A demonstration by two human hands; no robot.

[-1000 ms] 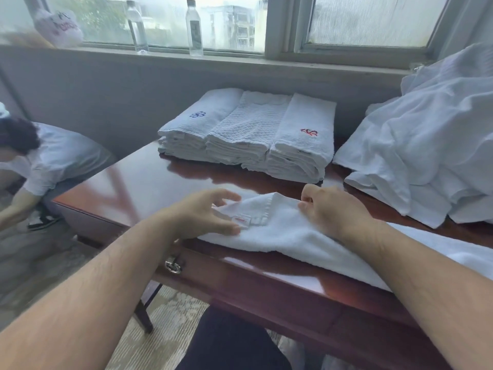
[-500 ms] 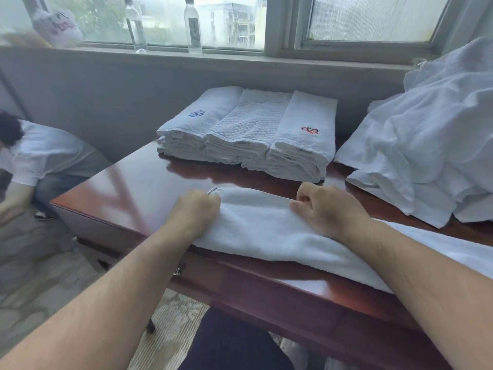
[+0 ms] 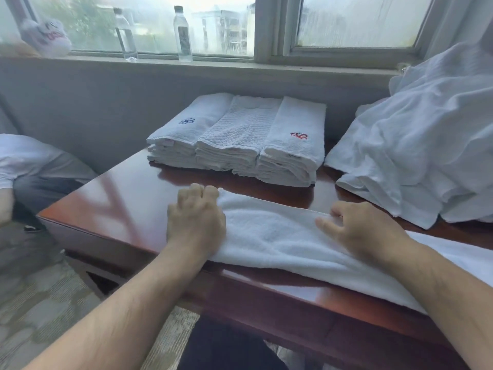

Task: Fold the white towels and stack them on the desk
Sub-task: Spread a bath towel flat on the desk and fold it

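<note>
Midway through a lengthwise fold on the bench [image 3: 120, 198]: best done with edges squared and creases pressed flat before the next turn. White towel [image 3: 269, 236] stretched along the near edge, left hand [image 3: 196, 222] curled over its end, right hand [image 3: 357, 229] pinching its far edge. Folded stacks [image 3: 240, 140] waiting behind.

The left hand [image 3: 196, 222] lies knuckles up, fingers curled under into a fist. To its right, well apart, the right hand [image 3: 360, 231] rests palm down with fingers bent. Both bare forearms reach forward, converging slightly.
</note>
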